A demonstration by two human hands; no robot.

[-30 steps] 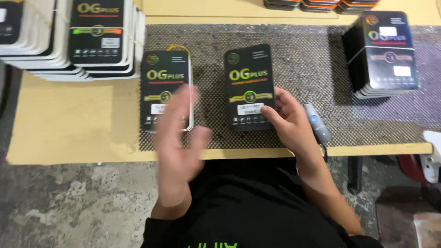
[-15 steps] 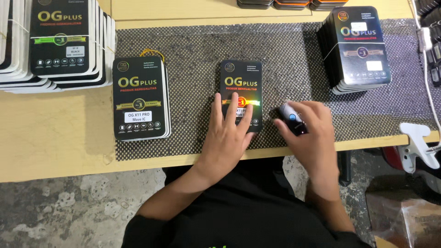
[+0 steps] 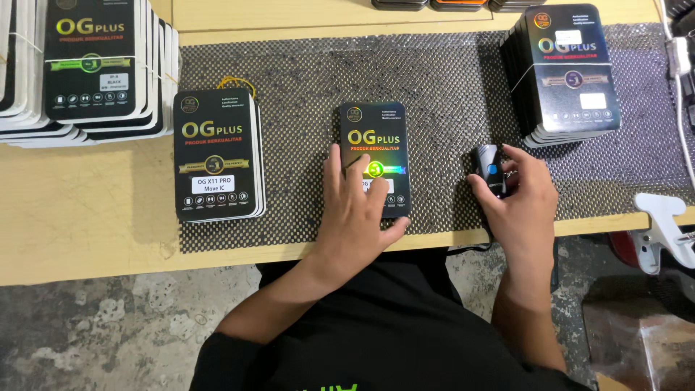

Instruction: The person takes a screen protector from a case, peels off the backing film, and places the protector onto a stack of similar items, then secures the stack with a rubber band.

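A flat black packet with a shiny label (image 3: 376, 137) lies alone in the middle of the dark mesh mat (image 3: 434, 80). My left hand (image 3: 358, 210) rests flat on its lower half, fingers spread over the label. To the right, my right hand (image 3: 517, 199) grips a small black handheld scanner with a blue button (image 3: 491, 170) that sits on the mat. A short stack of the same black packets (image 3: 216, 156) stands to the left of my left hand, with a yellow rubber band behind it.
A taller stack of black packets (image 3: 572, 72) stands at the mat's far right. Large banded stacks (image 3: 87, 65) fill the wooden table's back left. A white clamp (image 3: 662, 224) grips the table's right edge, with a white cable (image 3: 680, 65) above it. The concrete floor lies below.
My left hand came down from mid-air onto the middle packet and now lies flat on it. My right hand left that packet and took hold of the scanner to the right.
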